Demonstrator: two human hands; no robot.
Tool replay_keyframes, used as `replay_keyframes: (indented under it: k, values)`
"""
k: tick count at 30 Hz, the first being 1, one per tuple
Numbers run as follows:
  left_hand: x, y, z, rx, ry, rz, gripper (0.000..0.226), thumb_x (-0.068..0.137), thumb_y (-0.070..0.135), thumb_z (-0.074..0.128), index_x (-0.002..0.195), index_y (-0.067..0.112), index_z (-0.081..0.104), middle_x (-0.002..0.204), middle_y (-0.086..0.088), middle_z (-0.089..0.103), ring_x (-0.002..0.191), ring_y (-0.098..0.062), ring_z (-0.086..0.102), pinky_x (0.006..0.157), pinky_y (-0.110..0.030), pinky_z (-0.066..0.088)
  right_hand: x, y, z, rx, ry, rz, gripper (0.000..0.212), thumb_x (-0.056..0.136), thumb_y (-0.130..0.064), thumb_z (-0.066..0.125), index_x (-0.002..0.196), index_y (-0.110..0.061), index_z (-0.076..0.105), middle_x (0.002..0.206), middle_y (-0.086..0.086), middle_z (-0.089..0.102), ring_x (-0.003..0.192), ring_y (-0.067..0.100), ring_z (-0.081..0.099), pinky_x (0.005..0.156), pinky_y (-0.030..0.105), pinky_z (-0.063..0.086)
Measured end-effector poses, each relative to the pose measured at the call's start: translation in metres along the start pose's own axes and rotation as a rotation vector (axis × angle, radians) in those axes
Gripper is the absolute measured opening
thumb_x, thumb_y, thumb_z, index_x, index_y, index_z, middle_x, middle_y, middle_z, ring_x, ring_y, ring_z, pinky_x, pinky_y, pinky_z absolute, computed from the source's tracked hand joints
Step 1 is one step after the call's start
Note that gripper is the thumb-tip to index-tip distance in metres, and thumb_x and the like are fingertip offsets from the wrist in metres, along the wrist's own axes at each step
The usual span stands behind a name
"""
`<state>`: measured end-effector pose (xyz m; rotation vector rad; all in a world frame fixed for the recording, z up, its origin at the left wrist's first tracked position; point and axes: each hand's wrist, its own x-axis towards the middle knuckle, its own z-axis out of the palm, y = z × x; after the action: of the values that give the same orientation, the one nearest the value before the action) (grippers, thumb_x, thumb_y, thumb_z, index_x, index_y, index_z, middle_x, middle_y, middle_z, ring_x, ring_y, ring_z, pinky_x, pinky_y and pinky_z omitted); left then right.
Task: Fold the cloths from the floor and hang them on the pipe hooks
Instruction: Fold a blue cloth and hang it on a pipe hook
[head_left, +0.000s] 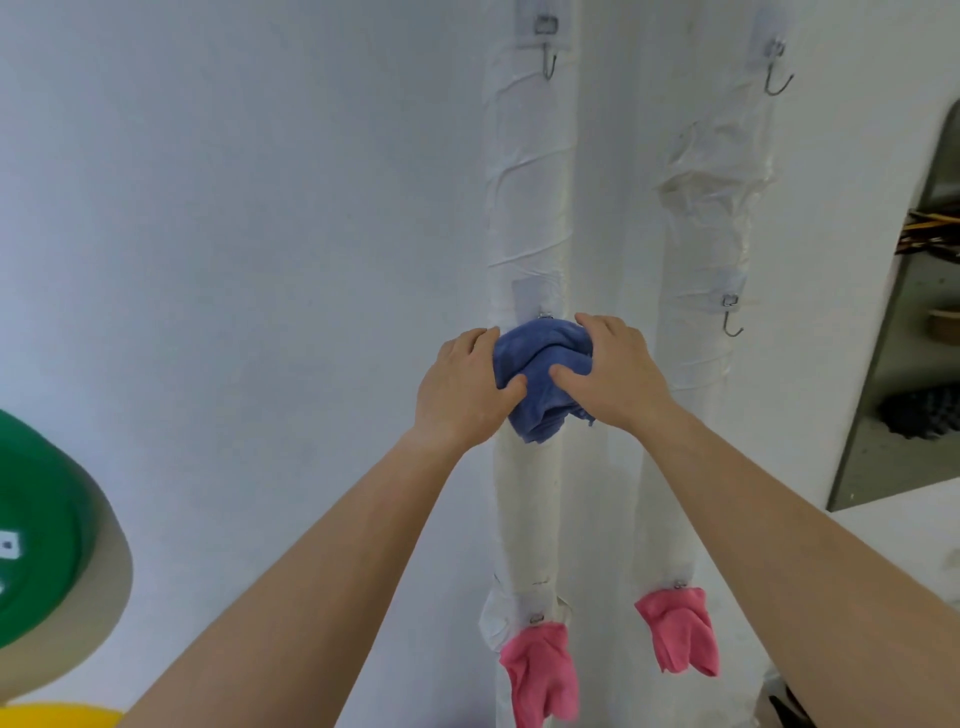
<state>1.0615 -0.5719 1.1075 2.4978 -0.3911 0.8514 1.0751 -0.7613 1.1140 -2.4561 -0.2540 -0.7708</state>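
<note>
A bunched blue cloth (540, 379) is pressed against the left white wrapped pipe (524, 208), right under its middle hook, whose top clip just shows above the cloth. My left hand (465, 387) grips the cloth's left side and my right hand (613, 371) grips its right side. Lower down, one pink cloth (543, 675) hangs from the left pipe's bottom hook and another pink cloth (678, 631) hangs from the right pipe's (717, 218) bottom hook. Bare hooks show at the top left (548, 57), top right (776, 75) and middle right (731, 319).
A white wall fills the left. A large green disc with a tan rim (47, 545) and a yellow object (57, 716) sit at the lower left. An open shelf unit (919, 312) with dark items stands at the right edge.
</note>
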Motion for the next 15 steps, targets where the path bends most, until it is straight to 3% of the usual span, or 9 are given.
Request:
replay_keyframes:
  k: [7,12,15]
  values:
    - [-0.023,-0.025,-0.023,0.080,-0.088,-0.069,0.068,0.095,0.047,0.052,0.153,0.018,0.031,0.157,0.001,0.035,0.143,-0.021,0.032,0.107,-0.039,0.038,-0.030,-0.037,-0.001,-0.128,-0.053,0.027,0.060,0.082,-0.039,0.058,0.138,-0.022,0.045,0.137,0.001,0.048,0.127,0.027,0.044,0.093,0.044,0.050]
    - [-0.065,-0.052,-0.061,0.124,-0.162,-0.078,0.070,0.096,0.047,0.052,0.155,0.017,0.028,0.158,-0.001,0.033,0.144,-0.023,0.031,0.108,-0.042,0.039,-0.071,-0.081,0.005,-0.269,-0.056,0.043,0.034,0.079,-0.034,0.062,0.108,-0.017,0.054,0.108,0.001,0.059,0.100,0.028,0.056,0.069,0.036,0.046]
    - [-0.101,-0.074,-0.093,0.131,-0.213,-0.051,0.069,0.096,0.046,0.051,0.155,0.017,0.028,0.158,-0.002,0.033,0.145,-0.023,0.031,0.107,-0.042,0.039,-0.109,-0.118,0.013,-0.302,-0.090,0.089,0.039,0.079,-0.041,0.057,0.109,-0.016,0.053,0.105,0.005,0.059,0.097,0.030,0.058,0.067,0.037,0.047]
